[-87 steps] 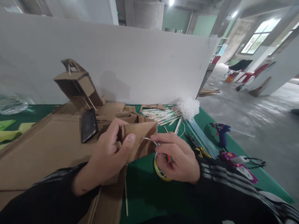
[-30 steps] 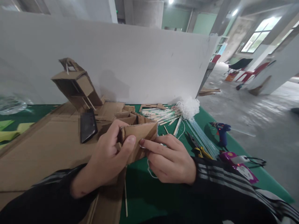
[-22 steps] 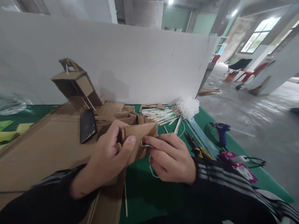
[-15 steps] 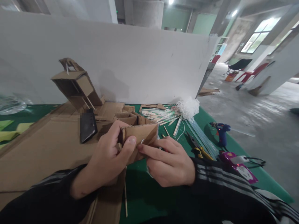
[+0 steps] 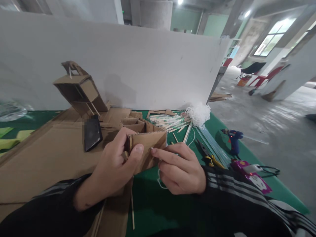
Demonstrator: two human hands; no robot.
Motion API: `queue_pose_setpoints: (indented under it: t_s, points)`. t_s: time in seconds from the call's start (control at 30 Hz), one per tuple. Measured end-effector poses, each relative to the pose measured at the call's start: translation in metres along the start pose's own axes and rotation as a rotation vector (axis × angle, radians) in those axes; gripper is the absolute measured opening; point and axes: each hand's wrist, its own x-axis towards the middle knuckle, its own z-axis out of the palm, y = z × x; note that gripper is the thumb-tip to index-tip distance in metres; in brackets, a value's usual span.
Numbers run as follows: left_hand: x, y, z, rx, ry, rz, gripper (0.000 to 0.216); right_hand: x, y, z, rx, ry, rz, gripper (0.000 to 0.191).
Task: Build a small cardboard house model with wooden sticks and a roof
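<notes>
My left hand [image 5: 116, 164] is wrapped round a small cardboard box [image 5: 148, 143], thumb across its near face and fingers behind. The box has open compartments on its far side and is held tilted above the table. My right hand [image 5: 181, 164] is closed at the box's right side, its index fingertip at a small white spot on the near face. A thin white string [image 5: 159, 181] hangs in a loop below these fingers; its end in the grip is mostly hidden. Behind the box lies a bundle of wooden sticks [image 5: 170, 120].
A larger cardboard model [image 5: 81, 87] and a dark phone-like slab [image 5: 93, 135] stand left on a cardboard sheet [image 5: 49, 158]. Rightward are tangled white string [image 5: 198, 114], clear glue sticks [image 5: 214, 144], pliers [image 5: 209, 156], a blue glue gun [image 5: 233, 138] and a purple power strip [image 5: 251, 174].
My right hand has shifted slightly up and right along the box, and its index finger has straightened. More of the string's loop shows below it. The left hand keeps its hold.
</notes>
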Motion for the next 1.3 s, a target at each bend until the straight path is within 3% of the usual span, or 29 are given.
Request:
queue_pose_setpoints:
  t_s: [0.37,0.67,1.03,1.3]
  points:
    - [0.0006,0.0025,0.0005,-0.018,0.002,-0.029,0.010,-0.0006,-0.0033,0.0007,-0.085,-0.054,0.035,0.010]
    - [0.0003,0.0004,0.0009,-0.017,0.000,-0.034,0.009,-0.0013,-0.0059,0.0020,-0.027,0.080,0.069,0.011]
    - [0.0018,0.0022,0.0010,0.001,-0.004,-0.033,0.011,-0.0024,-0.0069,0.0042,-0.093,-0.032,0.057,0.008]
    - [0.0009,0.0035,0.0001,0.011,-0.002,-0.022,0.009,-0.0013,-0.0087,0.0046,-0.061,0.057,0.058,0.012]
